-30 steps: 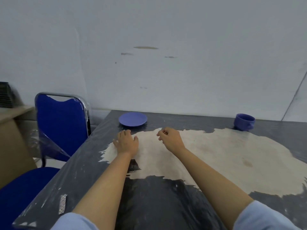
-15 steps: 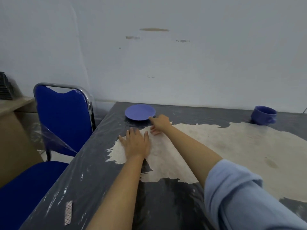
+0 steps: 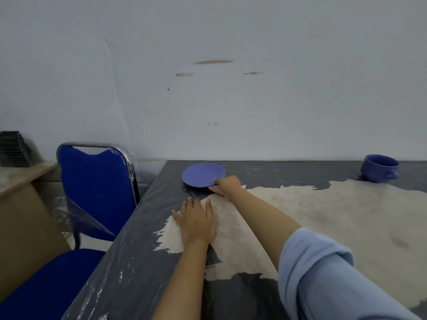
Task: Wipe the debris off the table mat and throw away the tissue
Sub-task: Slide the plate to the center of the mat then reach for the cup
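Observation:
A dark table mat (image 3: 129, 269) covers the table, with a large worn beige patch (image 3: 323, 218) across its middle. My left hand (image 3: 197, 221) lies flat, palm down, fingers spread, on the left end of that patch. My right hand (image 3: 225, 184) reaches forward to the near right rim of a blue plate (image 3: 202, 174) at the back of the table, with the thumb on top of the rim and fingers under it. No tissue is visible.
A blue mug (image 3: 380, 167) stands at the back right near the wall. A blue chair (image 3: 97, 195) with a chrome frame sits beside the table's left edge. A wooden desk (image 3: 20, 204) with a dark stack is at far left.
My right hand has moved forward and left from the beige patch to the plate's rim and taken hold of it. My left hand has flattened and stayed on the patch.

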`<state>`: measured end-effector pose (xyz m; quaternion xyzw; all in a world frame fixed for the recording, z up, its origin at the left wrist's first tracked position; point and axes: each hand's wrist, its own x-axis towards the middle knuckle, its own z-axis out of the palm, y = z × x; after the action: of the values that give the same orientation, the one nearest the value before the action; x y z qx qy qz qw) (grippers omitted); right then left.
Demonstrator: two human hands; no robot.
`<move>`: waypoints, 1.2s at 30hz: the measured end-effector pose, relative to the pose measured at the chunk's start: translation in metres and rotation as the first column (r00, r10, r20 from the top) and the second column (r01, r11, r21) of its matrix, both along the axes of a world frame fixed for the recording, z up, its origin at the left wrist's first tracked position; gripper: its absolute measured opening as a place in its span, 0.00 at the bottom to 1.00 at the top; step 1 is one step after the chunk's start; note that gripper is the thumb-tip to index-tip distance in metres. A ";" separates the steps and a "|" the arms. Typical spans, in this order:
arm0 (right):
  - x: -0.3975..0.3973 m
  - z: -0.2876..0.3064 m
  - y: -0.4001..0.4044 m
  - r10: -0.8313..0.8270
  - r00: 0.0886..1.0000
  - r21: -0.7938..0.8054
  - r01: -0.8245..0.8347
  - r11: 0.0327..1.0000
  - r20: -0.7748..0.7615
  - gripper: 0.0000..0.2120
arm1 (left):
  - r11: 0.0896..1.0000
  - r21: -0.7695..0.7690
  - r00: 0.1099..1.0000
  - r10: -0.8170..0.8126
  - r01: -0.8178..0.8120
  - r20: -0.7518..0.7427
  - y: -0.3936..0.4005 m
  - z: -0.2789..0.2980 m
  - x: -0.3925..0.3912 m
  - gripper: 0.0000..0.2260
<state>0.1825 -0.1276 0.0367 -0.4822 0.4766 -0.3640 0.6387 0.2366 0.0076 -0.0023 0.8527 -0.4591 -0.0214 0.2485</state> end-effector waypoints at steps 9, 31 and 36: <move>-0.093 0.002 0.012 -0.164 0.982 0.183 0.144 0.972 0.098 0.12 | 0.998 -0.055 0.998 -0.018 0.021 0.060 0.001 0.002 -0.004 0.22; -0.349 0.021 0.087 -0.210 0.968 0.103 0.224 0.969 -0.134 0.10 | 0.925 -0.285 0.731 -0.374 0.250 -0.571 -0.032 0.037 -0.191 0.18; -0.364 0.014 0.095 -0.178 0.966 0.181 0.212 0.960 -0.187 0.13 | 0.946 -0.269 0.760 -0.307 0.179 -0.573 -0.024 0.026 -0.204 0.21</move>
<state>-0.1813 -0.0327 0.0503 -0.3953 0.6082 -0.3336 0.6022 0.0331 -0.0160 0.0234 0.7039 -0.4615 -0.2805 0.4613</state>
